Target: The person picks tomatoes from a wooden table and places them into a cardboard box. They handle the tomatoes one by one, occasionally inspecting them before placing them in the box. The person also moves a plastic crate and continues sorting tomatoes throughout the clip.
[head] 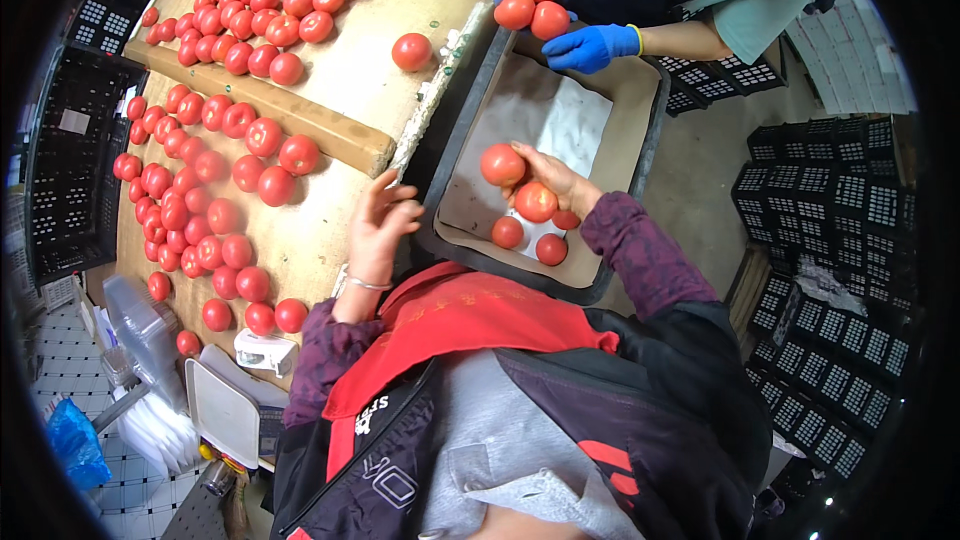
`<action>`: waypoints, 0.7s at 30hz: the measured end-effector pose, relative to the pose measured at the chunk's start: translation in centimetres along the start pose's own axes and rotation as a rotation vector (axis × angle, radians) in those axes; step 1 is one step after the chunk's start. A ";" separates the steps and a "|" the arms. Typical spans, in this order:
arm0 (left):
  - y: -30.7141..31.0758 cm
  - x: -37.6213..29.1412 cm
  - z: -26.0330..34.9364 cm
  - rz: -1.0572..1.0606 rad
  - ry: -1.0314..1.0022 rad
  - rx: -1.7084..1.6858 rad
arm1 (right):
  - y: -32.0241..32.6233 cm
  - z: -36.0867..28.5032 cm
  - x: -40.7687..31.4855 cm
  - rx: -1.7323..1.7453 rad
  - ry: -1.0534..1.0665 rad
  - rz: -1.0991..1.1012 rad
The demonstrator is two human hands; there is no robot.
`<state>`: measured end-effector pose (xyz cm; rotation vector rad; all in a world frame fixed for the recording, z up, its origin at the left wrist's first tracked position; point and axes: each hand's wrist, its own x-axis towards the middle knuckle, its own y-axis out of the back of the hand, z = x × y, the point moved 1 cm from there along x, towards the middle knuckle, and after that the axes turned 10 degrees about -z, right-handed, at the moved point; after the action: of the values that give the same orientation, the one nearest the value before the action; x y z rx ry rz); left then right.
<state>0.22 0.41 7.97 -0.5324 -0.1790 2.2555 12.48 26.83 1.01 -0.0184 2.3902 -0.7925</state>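
Note:
My right hand is over a black plastic crate lined with brown paper. Its fingers hold two red tomatoes, one tomato at the fingertips and another tomato by the palm. Below them, several tomatoes lie at the near end of the crate. My left hand, a bracelet at its wrist, hovers by the table's edge with its fingers apart and nothing in them. Many loose tomatoes cover the wooden table to its left.
A co-worker's blue-gloved hands hold three tomatoes over the crate's far end. A wooden bar divides the table. Stacked black crates stand at right; a white device sits at the table's near edge.

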 end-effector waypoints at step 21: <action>2.2 2.9 0.4 -0.074 0.259 -0.899 | -14.6 0.6 -1.2 0.169 0.315 -0.111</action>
<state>-3.11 1.06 6.75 -1.2404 -1.0779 1.9154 11.28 14.74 9.29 0.0467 2.6235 -1.1193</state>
